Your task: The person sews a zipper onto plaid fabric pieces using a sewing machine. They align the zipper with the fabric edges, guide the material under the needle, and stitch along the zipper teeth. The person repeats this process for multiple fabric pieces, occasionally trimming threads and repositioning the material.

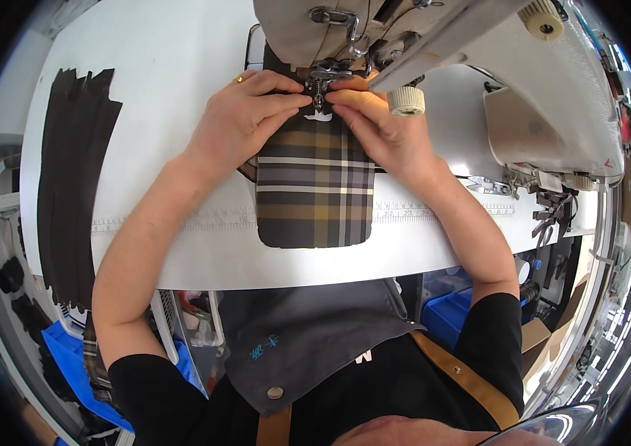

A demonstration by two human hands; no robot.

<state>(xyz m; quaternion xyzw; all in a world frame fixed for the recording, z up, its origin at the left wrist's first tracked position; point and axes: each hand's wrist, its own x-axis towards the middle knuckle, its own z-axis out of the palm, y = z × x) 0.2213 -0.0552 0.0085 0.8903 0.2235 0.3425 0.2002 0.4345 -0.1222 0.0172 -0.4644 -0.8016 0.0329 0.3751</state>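
A plaid fabric piece [314, 195] with rounded lower corners lies under the presser foot [320, 95] of a sewing machine [464, 82], its upper part dark with a small white mark by the needle. My left hand [252, 123], with a gold ring, is closed on the piece's upper left edge, fingertips beside the foot. My right hand [379, 130] is closed on its upper right, thumb and fingers pinched close to the needle, partly hidden behind the machine.
A stack of dark fabric strips [74, 186] lies at the left on the white worktable [182, 265], which has a printed scale. Metal tools [553, 208] lie at the right. Blue bins [445, 308] stand below the table edge, and a grey apron [301, 334] covers my front.
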